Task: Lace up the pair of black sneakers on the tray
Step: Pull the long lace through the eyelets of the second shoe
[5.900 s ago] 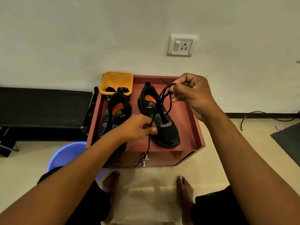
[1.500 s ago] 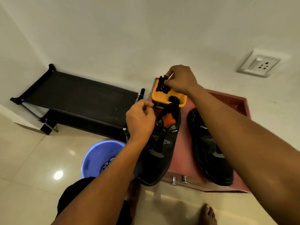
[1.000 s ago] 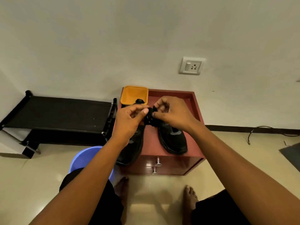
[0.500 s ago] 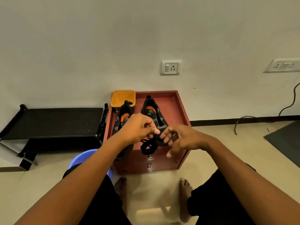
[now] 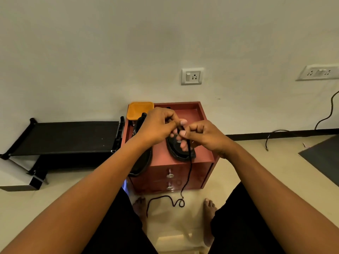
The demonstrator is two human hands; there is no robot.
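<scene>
tray: red, tops a drawer cabinet standing on the floor | far-left corner: orange bin | left edge: left sneaker, toe overhanging near edge | middle: right sneaker, toe at near edge | floor before cabinet: lace end, looped

Dim, warm yellow indoor light fills a wide-angle frame centred on a red-brown wooden drawer cabinet. The plain cream wall behind it is evenly lit, with no hard shadows. A pale reflection streaks the glossy beige floor tiles before it. The black sneakers on top lose detail in shadow. The left hand and right hand above look slightly soft; the thin black shoelace they pinch reads clearest against the floor. Distortion tilts the white double wall socket far right.
</scene>
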